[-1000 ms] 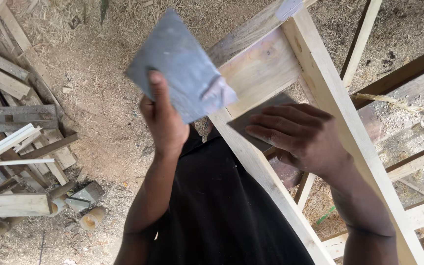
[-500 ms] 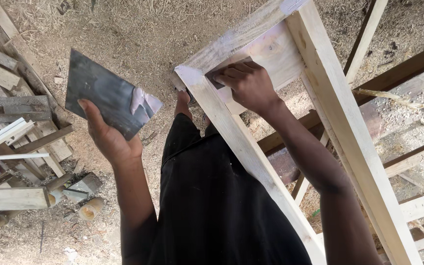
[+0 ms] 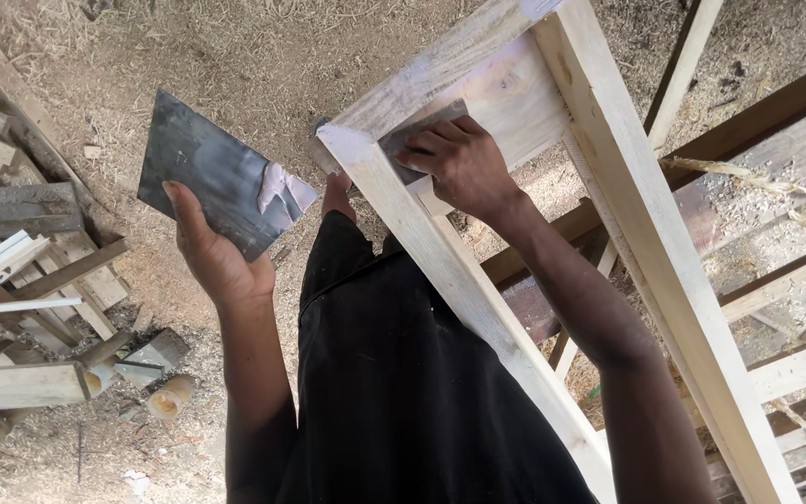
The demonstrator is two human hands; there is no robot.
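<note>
From the head camera we see the left hand [image 3: 221,266] gripping a dark grey flat metal sheet [image 3: 216,182] smeared with pale filler, held over the sawdust floor [image 3: 235,56]. The right hand [image 3: 464,168] presses a small dark scraper blade [image 3: 412,131] against the pale wooden frame [image 3: 459,280], inside its top corner.

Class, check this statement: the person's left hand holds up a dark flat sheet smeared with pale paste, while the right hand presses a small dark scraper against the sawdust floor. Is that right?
Not quite. The head view shows the right hand pressing the scraper against the wooden frame, not the floor. The left hand does hold up the dark sheet with pale paste.
</note>
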